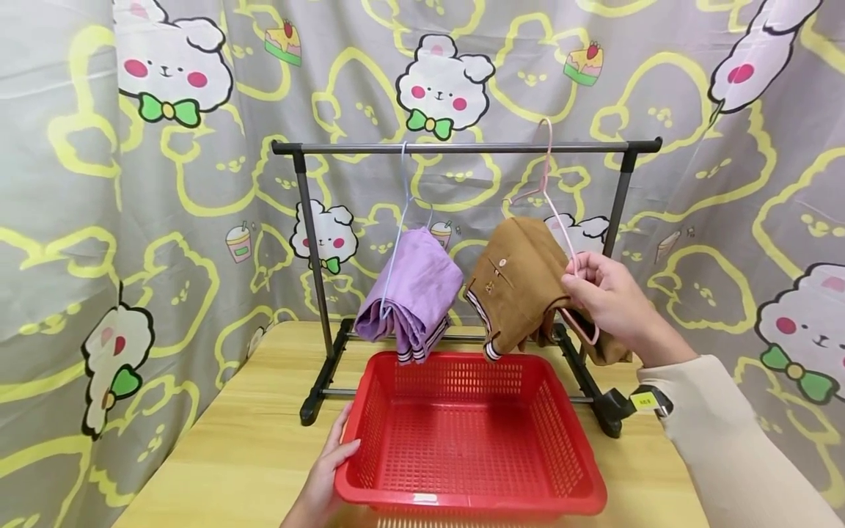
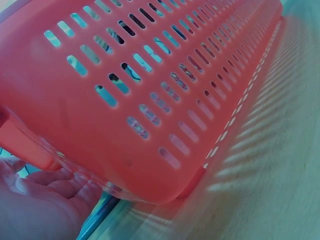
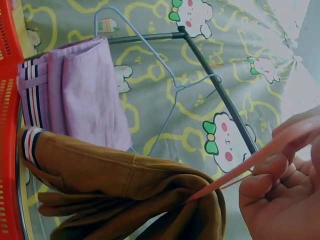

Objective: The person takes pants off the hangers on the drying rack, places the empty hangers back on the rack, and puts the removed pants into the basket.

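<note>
My right hand point(image 1: 610, 301) pinches the side of a pink hanger point(image 1: 548, 172), with brown trousers point(image 1: 521, 279) folded over its lower bar. The hanger's hook crosses the rack's rail; whether it bears on the rail I cannot tell. To the left, purple trousers point(image 1: 419, 282) with striped trim hang on a blue hanger point(image 1: 404, 198) from the same rail. My left hand point(image 1: 323, 469) grips the left rim of a red basket point(image 1: 462, 502), thumb over the edge. In the left wrist view, its fingers point(image 2: 65, 190) lie under the rim.
The black and grey rack point(image 1: 455, 148) stands on a wooden table point(image 1: 218, 447), its feet behind and beside the basket. A patterned curtain point(image 1: 370, 88) surrounds the table at the back and sides. A black strap with a yellow label point(image 1: 645, 401) is on my right wrist.
</note>
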Available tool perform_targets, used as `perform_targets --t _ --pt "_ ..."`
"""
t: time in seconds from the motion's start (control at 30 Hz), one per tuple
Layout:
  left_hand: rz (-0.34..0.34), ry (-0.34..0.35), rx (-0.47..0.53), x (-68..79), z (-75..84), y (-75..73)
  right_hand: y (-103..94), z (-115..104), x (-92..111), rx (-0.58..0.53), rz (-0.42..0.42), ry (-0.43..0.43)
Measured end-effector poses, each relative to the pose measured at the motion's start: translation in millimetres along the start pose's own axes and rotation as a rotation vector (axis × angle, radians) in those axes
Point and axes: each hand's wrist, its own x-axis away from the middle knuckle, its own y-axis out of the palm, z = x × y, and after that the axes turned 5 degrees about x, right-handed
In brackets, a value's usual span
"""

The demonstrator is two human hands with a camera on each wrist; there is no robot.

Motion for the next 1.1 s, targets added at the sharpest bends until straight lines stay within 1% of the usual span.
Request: perform_targets --t 0.17,0.33,0.43,0.53,0.7,0.77,0.87,0.97,1.1 --pt "-0.008 -0.011 -0.010 5.2 -5.8 1.9 -3.7 2 7 0.020 -0.056 -0.004" --pt "0.006 -0.030 -0.013 5.5 -8.2 3.2 -10.8 2 12 0.083 -0.112 0.007" --pt "0.017 -0.030 -0.004 2.9 -6.8 3.5 -13.8 2 10 0.110 -0.117 0.006" --pt "0.013 -0.019 0.005 0.8 -5.5 3.4 -15.8 2 8 0.138 -0.123 0.004" --pt "0.013 -0.008 -0.005 0.5 -5.0 3.7 -17.6 6 7 0.210 -0.145 0.010" --pt "0.019 0.002 -0.011 0.1 -4.8 3.9 -18.2 6 7 0.285 -0.130 0.038" --pt "0.027 0.023 -0.004 -1.8 -4.4 3.2 -19.5 3 5 0.417 -0.072 0.093" --pt "0.030 0.041 -0.008 -3.5 -3.6 2.0 -21.4 1 3 0.491 -0.014 0.141" --pt "0.022 0.056 -0.015 -4.2 -3.0 2.0 -23.3 1 1 0.567 0.049 0.133"
